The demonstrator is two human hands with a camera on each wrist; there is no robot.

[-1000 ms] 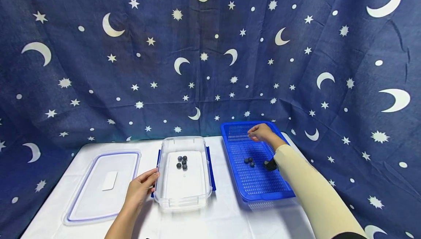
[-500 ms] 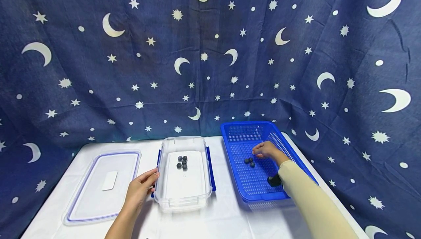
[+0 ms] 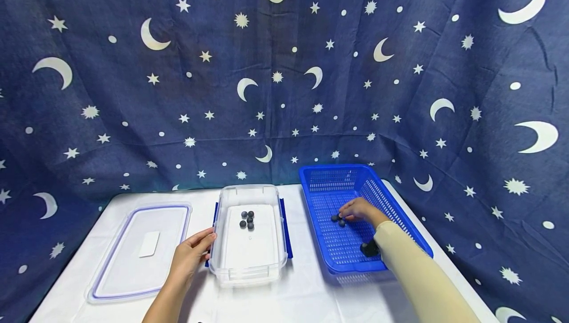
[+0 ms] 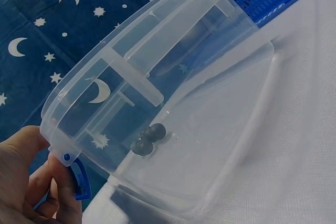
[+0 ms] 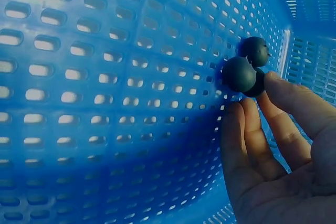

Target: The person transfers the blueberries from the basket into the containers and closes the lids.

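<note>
In the blue basket [image 3: 391, 217], the right hand [image 3: 357, 209] closes fingertips on small, smooth blueberries [image 5: 247, 69], probably light, easily bruised and best pinched gently, while the left hand [image 3: 188, 256] steadies the clear container [image 3: 247, 268] with relaxed fingers.

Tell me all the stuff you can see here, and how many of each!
Clear box: one, see-through with blue clips, middle of the table.
Dark balls in the box: about five, blackish, far half of its floor.
Blue basket: one, right of the box.
Dark balls in the basket: about three, blackish, at the right fingertips.
Lid: one, clear with blue edge, lying flat, left.
Tablecloth: one, white.
Backdrop: one, navy with moons and stars.
Left hand: rests against the box's left side.
Right hand: in the basket, fingers touching the balls; grip unclear.
</note>
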